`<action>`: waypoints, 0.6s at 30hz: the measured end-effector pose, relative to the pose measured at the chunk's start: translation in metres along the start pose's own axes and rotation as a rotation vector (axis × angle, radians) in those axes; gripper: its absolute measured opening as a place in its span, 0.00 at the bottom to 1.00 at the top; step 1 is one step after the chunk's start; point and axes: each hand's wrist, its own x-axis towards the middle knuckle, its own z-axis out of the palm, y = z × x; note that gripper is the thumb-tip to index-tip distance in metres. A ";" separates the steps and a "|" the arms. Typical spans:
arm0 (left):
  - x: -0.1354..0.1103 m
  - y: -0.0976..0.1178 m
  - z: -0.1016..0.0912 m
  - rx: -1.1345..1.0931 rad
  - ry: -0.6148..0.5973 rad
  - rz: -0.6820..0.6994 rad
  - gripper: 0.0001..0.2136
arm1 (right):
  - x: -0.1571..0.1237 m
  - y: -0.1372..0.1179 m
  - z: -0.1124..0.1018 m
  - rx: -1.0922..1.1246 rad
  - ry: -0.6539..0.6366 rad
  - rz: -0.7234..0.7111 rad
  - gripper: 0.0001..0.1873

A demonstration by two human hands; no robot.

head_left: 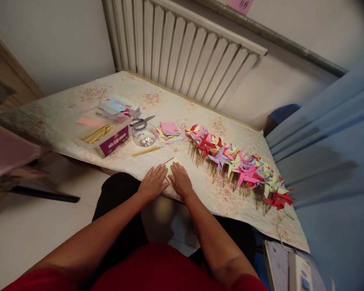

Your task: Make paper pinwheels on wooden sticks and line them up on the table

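My left hand (153, 183) lies flat with its fingers stretched over the left side of a pale yellow-green square of paper (169, 166) at the table's front edge. A red edge shows along the upper left of that paper. Pressing on its right side is my right hand (182, 180), also flat, fingers extended. The paper's lower part is partly covered by both hands. Beyond them lie a few thin wooden sticks (146, 151), a clear round dish (144, 136) with small shiny metal pieces, and a stack of cut coloured paper squares (170, 130).
Scissors (142, 121) rest at the dish's far rim. A purple-labelled plastic box (115, 141) of wooden sticks stands to the left, with coloured sheets (118, 105) behind. Many paper pinwheels (220, 157) on sticks fill the right side. A radiator (176, 52) lines the wall.
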 end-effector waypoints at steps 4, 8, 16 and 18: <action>-0.007 -0.005 -0.001 0.008 -0.016 -0.006 0.28 | -0.011 0.000 -0.002 0.006 0.018 -0.015 0.25; -0.009 -0.008 -0.003 -0.003 -0.012 -0.014 0.28 | -0.025 0.000 -0.006 0.016 0.029 -0.023 0.26; -0.011 -0.009 -0.005 -0.057 0.012 -0.039 0.28 | -0.055 0.008 -0.008 0.106 0.141 -0.022 0.30; -0.009 -0.011 -0.007 -0.093 0.047 -0.076 0.27 | -0.058 0.012 -0.006 0.172 0.196 -0.001 0.28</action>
